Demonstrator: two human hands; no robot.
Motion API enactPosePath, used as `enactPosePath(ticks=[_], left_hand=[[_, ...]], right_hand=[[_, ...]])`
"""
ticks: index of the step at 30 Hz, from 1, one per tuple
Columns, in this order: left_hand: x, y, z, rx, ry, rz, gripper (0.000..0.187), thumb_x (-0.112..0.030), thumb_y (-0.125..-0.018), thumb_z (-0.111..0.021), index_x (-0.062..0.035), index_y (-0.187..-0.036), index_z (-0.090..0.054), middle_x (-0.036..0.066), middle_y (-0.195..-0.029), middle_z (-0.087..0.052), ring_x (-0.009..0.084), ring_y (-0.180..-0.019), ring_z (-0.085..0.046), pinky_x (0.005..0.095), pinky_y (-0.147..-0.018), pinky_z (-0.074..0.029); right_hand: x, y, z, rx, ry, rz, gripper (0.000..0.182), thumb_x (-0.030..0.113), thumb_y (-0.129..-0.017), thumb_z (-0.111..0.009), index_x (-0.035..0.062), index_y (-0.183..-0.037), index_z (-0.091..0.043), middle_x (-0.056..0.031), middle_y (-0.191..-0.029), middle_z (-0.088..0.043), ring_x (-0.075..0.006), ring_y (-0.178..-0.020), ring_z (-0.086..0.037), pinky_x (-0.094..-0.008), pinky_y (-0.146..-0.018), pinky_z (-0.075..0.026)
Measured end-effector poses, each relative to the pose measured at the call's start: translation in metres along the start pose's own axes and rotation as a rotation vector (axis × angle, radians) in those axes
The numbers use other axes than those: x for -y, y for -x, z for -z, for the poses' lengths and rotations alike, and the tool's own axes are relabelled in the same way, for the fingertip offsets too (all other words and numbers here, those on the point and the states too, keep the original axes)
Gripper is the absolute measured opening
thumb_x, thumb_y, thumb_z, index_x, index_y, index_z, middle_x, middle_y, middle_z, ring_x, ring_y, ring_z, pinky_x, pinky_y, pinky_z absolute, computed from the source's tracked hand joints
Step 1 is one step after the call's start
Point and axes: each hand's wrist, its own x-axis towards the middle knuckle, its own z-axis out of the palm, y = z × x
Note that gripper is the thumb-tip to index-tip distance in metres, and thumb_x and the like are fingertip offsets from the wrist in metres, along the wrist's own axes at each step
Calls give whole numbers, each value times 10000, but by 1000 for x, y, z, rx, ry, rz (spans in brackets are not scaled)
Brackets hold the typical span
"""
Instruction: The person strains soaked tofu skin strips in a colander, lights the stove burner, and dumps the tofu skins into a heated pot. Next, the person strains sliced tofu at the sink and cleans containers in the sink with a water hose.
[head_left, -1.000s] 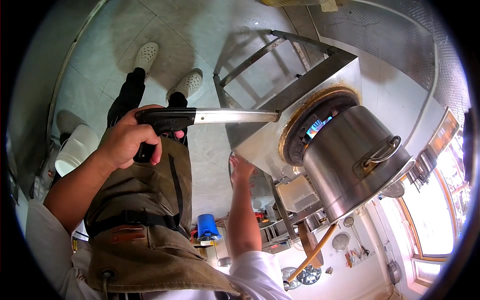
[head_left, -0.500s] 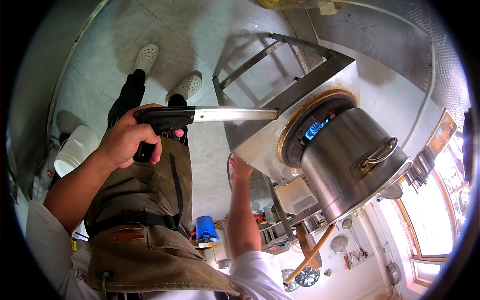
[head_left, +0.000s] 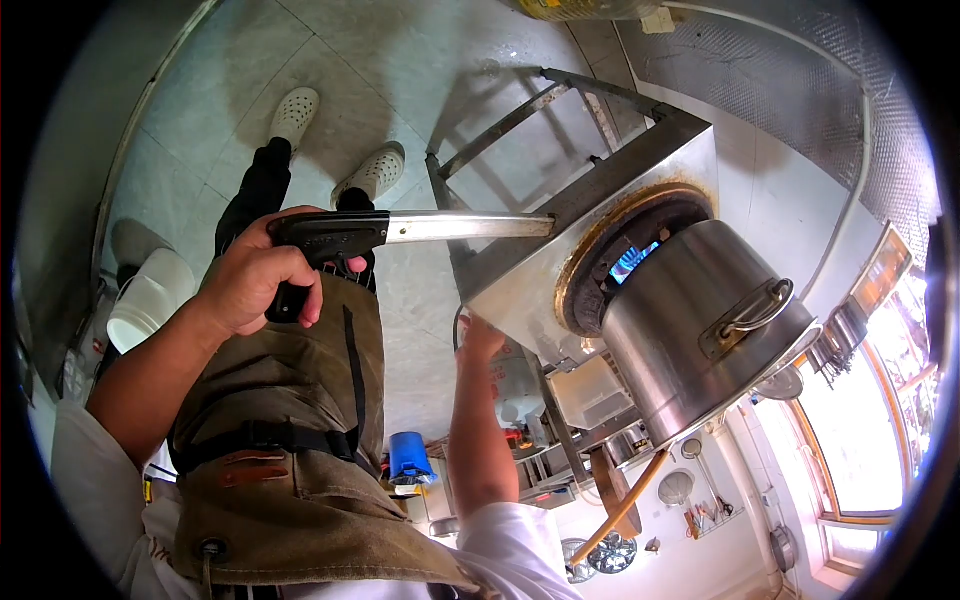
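My left hand (head_left: 262,278) is closed around the black pistol grip of a lighter gun (head_left: 330,238). Its long metal barrel points right, and the tip is in front of the metal stove frame (head_left: 640,140). My right hand (head_left: 482,338) is down at the stove's lower near corner, with its fingers mostly hidden, so what they touch is unclear. Blue flame (head_left: 634,262) shows in the round burner (head_left: 582,290). A large steel pot (head_left: 700,330) with a side handle sits over the burner, partly covering it.
A white bucket (head_left: 150,300) stands at the left and a blue bucket (head_left: 410,458) lower down. A wooden handle (head_left: 625,510) sticks out below the pot. Ladles and strainers (head_left: 680,488) hang on the wall. My shoes (head_left: 372,172) are on the tiled floor.
My right hand and forearm have shifted slightly left at the stove corner. The lighter gun's tip has moved very slightly up and left. The flame still burns.
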Motion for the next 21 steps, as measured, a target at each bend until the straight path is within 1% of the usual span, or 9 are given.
enactPosePath(ticks=[5, 7, 9, 10, 12, 14, 17, 20, 21], left_hand=[[0, -1, 2, 12, -10, -6, 511, 0, -661, -431, 55, -1166, -491, 238, -985, -625, 269, -492, -561, 354, -468, -484], [0, -1, 2, 10, -13, -10, 516, 1, -662, -431, 54, -1172, -487, 242, -986, -624, 270, -491, -561, 355, -467, -483], [-1, -1, 2, 1, -16, -6, 519, 1, -662, -431, 54, -1175, -486, 245, -987, -623, 271, -490, -562, 355, -467, -484], [-1, -1, 1, -4, -17, -4, 520, 2, -661, -431, 54, -1176, -485, 247, -987, -622, 272, -490, -562, 355, -467, -484], [0, -1, 2, -11, -6, 1, 519, 1, -661, -432, 53, -1174, -486, 248, -985, -622, 271, -487, -561, 355, -467, -484], [0, -1, 2, -14, -3, 6, 517, 0, -660, -433, 54, -1172, -487, 248, -984, -622, 270, -485, -560, 354, -467, -483], [1, -1, 1, -12, -11, 10, 514, -4, -658, -437, 57, -1166, -488, 247, -981, -623, 268, -483, -559, 353, -465, -482], [2, -1, 1, -14, -19, 8, 511, -8, -655, -440, 61, -1159, -489, 245, -980, -623, 265, -481, -558, 352, -464, -481], [1, -1, 0, -14, -21, 7, 511, -9, -654, -441, 62, -1157, -490, 245, -980, -623, 264, -481, -557, 351, -463, -480]], right_hand=[[4, 4, -2, -20, 20, -5, 419, -50, -776, -589, -62, -1190, -523, -153, -1113, -605, -208, -821, -638, -298, -586, -559], [-22, -16, 13, -10, 54, -86, 427, -60, -774, -580, -62, -1196, -518, -153, -1113, -603, -213, -827, -639, -305, -596, -565], [-38, -27, 21, -2, 37, -118, 358, -45, -770, -604, -63, -1121, -539, -145, -1013, -621, -192, -763, -632, -269, -556, -495], [-46, -31, 24, 1, 4, -109, 287, -26, -767, -634, -63, -1043, -563, -137, -912, -640, -168, -696, -625, -230, -510, -423], [-36, -23, 20, 23, -35, -135, 211, -4, -768, -654, -61, -960, -589, -127, -815, -659, -156, -640, -627, -200, -480, -365], [-16, -11, 19, 60, -44, -203, 190, 1, -776, -635, -59, -950, -591, -123, -824, -658, -177, -663, -645, -218, -509, -393], [-13, -11, 24, 135, -29, -241, 185, 2, -778, -622, -46, -955, -593, -113, -814, -658, -200, -700, -664, -238, -546, -416], [-18, -17, 27, 189, -30, -262, 346, -26, -758, -618, 6, -1091, -530, -95, -867, -651, -200, -702, -663, -231, -543, -432], [-18, -18, 28, 192, -31, -256, 347, -28, -755, -620, 7, -1088, -531, -94, -864, -651, -199, -700, -662, -231, -542, -431]])
